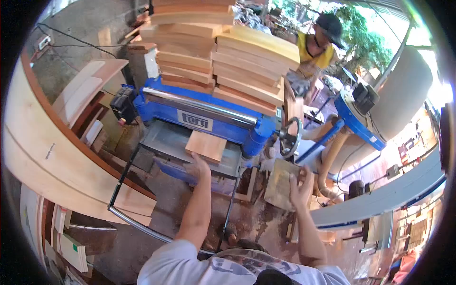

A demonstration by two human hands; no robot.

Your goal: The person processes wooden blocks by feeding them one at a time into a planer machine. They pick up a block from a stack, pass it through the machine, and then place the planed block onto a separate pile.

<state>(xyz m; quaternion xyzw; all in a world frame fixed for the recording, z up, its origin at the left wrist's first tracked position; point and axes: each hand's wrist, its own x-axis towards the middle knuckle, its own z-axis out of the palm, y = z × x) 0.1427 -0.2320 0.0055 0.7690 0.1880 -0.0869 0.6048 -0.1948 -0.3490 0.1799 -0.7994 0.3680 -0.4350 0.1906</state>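
A light wooden board [206, 145] pokes out from under the blue thickness planer [161, 113] and lies flat on its grey metal bed [166, 140]. My left hand [197, 169] is at the near left corner of this board, fingers stretched toward it and overlapping its edge in this view. Off to the right, my right hand [301, 188] is raised with fingers apart and nothing in it. Behind that hand is a worn, flat panel [281, 184], low beside the machine.
Thick planks [251, 57] are stacked high on the planer. A handwheel [290, 137] sticks out at its right. Roller bars [142, 228] extend toward me. Long boards [71, 152] lean at left. A dust collector [358, 118] and a person in yellow [316, 52] are at right.
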